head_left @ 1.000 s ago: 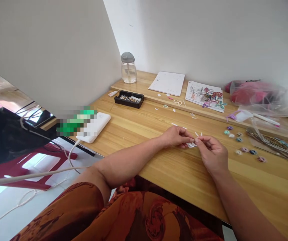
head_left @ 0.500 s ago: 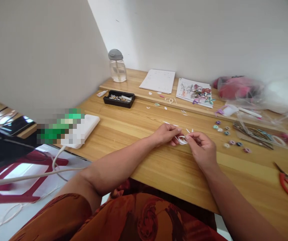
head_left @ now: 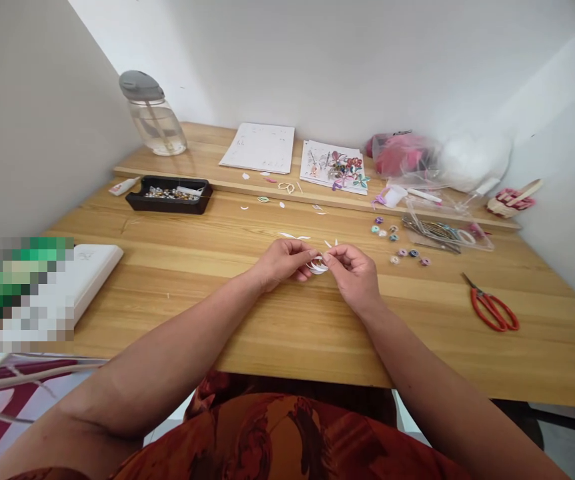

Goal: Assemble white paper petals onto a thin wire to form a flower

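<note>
Over the middle of the desk, my left hand (head_left: 283,261) and my right hand (head_left: 356,273) meet. Between them they pinch a small white looped piece (head_left: 319,269) made of thin curved strips, with openings inside it. My left thumb and fingers are closed on its left side, and my right thumb and forefinger grip its right side. Fingers hide part of it, so its exact kind is unclear. Just beyond my left hand lie white slivers (head_left: 295,236) on the wood.
Several thread spools (head_left: 402,253) lie right, near a clear tray of tools (head_left: 435,230) and red-handled scissors (head_left: 495,310). A black bead tray (head_left: 167,204), bottle (head_left: 155,123) and white power strip (head_left: 100,267) stand left. Paper sheets (head_left: 260,148) rest on the back ledge.
My view has swung right, so the desk's contents appear further left and the scissors show whole. Both hands keep pinching the white piece, with little change in their grip.
</note>
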Tool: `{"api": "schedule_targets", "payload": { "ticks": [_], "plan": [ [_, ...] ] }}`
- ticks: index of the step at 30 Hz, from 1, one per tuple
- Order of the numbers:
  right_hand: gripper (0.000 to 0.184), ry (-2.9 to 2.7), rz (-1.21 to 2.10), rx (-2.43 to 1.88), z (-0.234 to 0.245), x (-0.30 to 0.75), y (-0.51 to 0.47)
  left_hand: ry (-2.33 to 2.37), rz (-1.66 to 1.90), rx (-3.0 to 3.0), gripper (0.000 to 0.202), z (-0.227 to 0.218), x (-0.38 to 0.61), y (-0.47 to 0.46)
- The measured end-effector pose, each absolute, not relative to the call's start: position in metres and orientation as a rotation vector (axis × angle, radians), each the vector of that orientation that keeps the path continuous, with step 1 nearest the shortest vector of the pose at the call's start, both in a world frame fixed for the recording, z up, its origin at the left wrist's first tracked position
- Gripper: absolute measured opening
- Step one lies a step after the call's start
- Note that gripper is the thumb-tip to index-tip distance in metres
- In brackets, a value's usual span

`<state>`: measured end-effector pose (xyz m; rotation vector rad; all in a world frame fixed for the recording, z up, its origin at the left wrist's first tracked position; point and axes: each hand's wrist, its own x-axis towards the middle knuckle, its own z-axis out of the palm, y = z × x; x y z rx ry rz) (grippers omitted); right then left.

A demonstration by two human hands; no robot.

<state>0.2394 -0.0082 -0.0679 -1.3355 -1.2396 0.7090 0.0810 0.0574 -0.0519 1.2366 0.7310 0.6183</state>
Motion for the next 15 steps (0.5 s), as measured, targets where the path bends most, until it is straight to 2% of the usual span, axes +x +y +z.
{"api": "schedule_targets", "payload": {
  "ticks": [9,15],
  "plan": [
    [0.012,-1.24,0.691,-1.333,-0.0652,0.2364,-0.0088,0.749,0.615,1.226,0.037,-0.055,0.0811,0.0569],
    [0.012,-1.225,0.74,-1.313,-0.0624,0.2355,-0.0098,0.787,0.614,1.241,0.03,-0.0505,0.0812,0.0554]
  ]
}}
